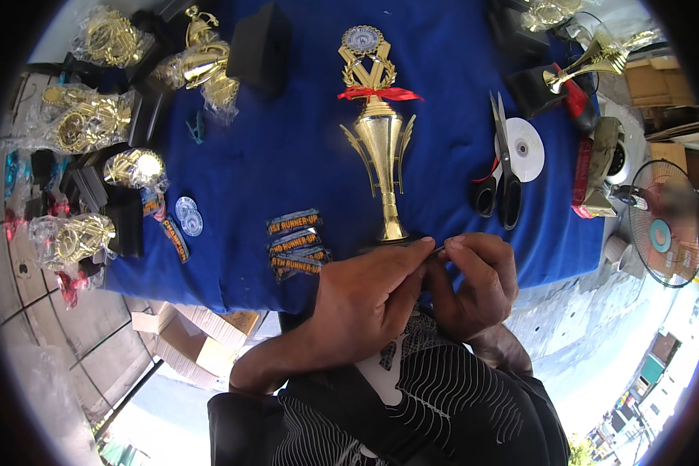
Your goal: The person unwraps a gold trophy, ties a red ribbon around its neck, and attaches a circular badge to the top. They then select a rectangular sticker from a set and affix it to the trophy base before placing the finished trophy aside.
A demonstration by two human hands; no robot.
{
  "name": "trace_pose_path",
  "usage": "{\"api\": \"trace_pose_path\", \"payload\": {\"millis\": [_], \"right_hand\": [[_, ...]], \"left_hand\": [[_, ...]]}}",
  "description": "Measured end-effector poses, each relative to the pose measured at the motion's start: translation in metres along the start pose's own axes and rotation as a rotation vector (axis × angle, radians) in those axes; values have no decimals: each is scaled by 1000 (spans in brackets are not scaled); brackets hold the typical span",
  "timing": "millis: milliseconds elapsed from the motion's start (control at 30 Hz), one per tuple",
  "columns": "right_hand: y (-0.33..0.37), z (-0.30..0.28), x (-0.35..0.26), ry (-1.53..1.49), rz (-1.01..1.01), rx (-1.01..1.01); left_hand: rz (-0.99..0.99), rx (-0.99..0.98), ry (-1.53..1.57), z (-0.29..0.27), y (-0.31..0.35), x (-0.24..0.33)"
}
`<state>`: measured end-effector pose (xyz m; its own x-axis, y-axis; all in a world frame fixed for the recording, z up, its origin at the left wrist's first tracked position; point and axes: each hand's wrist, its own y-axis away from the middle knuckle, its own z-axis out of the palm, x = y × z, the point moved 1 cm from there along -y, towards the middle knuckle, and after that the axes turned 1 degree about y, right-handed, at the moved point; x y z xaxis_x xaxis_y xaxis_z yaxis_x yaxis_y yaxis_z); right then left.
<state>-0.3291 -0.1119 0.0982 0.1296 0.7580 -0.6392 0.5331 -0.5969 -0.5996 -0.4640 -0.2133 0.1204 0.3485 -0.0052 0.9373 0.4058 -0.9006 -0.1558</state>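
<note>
A gold trophy cup point(382, 140) lies on the blue cloth in front of me, its foot toward my hands. A red ribbon point(400, 95) is tied below its wreath-shaped top, which carries a round emblem. My left hand point(365, 291) is closed, thumb and forefinger pinched together just below the trophy's foot. Beside it my right hand point(478, 283) is closed in a pinch too, the fingertips of both hands almost meeting. Something small and thin shows between them, too hidden to name. Left of my hands lies a pile of printed label strips point(297, 245).
Black-handled scissors point(508, 179) overlap a white spool point(530, 147) at the right. Several bagged gold trophy parts point(85, 128) and black bases point(260, 48) crowd the left. Round stickers point(188, 216) lie nearby. A fan point(664, 225) stands at the right, an open carton point(190, 338) below the table's edge.
</note>
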Motion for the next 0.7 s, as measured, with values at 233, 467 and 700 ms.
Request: {"api": "trace_pose_path", "payload": {"millis": [233,467,700], "right_hand": [[-2,-3,-4,-5,-10,-8],[1,-6,-5,-4,-60,-83],[4,-3,-3,27,-82,-118]], "left_hand": [[47,56,5,3,2,1],[-16,70,73,3,6,1],[-34,66,75,1,7,2]]}}
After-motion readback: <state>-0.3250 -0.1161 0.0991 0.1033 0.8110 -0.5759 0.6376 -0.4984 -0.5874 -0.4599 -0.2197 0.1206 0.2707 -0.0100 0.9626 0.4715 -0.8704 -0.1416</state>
